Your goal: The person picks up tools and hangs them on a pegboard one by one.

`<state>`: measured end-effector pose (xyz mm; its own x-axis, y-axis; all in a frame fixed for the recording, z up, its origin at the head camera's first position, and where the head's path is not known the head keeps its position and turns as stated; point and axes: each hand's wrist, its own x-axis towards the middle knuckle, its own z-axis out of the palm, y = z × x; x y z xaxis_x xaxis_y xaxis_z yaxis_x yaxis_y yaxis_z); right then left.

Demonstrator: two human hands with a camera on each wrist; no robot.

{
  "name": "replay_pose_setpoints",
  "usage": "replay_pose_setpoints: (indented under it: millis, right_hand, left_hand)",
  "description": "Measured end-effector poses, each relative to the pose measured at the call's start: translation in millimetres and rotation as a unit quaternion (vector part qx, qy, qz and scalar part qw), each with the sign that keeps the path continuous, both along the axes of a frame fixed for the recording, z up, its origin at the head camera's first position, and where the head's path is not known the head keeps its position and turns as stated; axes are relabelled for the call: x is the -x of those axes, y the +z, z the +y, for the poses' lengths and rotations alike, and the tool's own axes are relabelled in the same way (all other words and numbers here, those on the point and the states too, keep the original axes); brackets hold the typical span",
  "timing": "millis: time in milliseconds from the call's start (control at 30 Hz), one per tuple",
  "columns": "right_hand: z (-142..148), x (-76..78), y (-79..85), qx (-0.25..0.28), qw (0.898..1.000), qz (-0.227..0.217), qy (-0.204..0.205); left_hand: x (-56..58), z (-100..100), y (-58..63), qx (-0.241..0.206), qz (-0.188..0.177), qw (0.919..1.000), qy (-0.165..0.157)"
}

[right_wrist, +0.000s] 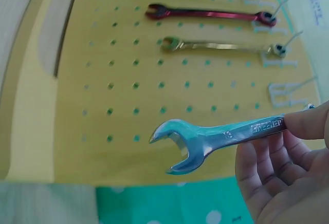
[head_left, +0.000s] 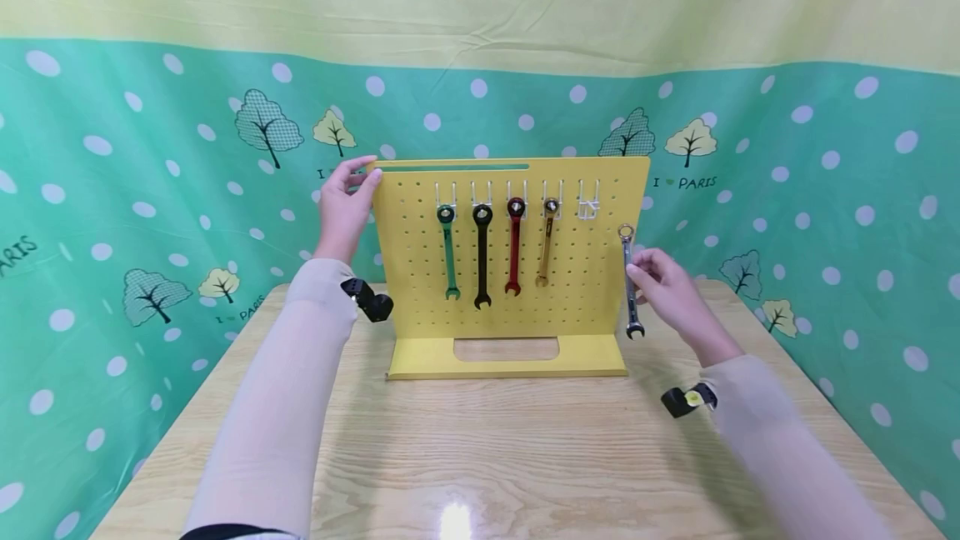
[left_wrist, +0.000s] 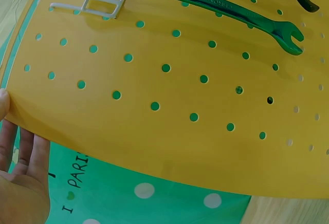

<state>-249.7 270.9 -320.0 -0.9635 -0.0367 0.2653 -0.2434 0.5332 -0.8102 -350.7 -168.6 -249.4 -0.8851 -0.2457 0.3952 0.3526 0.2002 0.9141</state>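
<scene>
My right hand (head_left: 667,286) pinches a silver combination wrench (head_left: 630,282) between thumb and fingers, its ring end up and open jaw down, beside the board's right edge. In the right wrist view the silver wrench (right_wrist: 221,136) crosses in front of the board. With thumb in front and fingers behind, my left hand (head_left: 347,211) grips the upper left corner of the yellow pegboard (head_left: 420,290). Four hooks in a row carry a green wrench (head_left: 449,252), a black wrench (head_left: 482,257), a red wrench (head_left: 514,248) and a gold wrench (head_left: 546,244). A white hook (head_left: 588,207) at the right bears no wrench.
The pegboard stands upright on its yellow base (head_left: 423,357), which has a cut-out, on a light wooden table (head_left: 480,440). Behind and at both sides hangs a green and yellow curtain (head_left: 480,115) with dots and trees.
</scene>
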Motion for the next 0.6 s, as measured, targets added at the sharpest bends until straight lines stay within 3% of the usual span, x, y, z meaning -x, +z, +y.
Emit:
replay_pose_setpoints:
  millis: [267, 600]
  right_hand:
    - [-20.4, 4.5, 16.0, 0.020, 0.999, 0.033, 0.031]
    - [-30.2, 12.0, 24.7, 0.038, 0.999, 0.012, 0.036]
  left_hand:
    - [-1.0, -1.0, -1.0, 0.005, -0.001, 1.0000, 0.002]
    - [-1.8, 0.1, 0.5, 0.002, -0.005, 1.0000, 0.001]
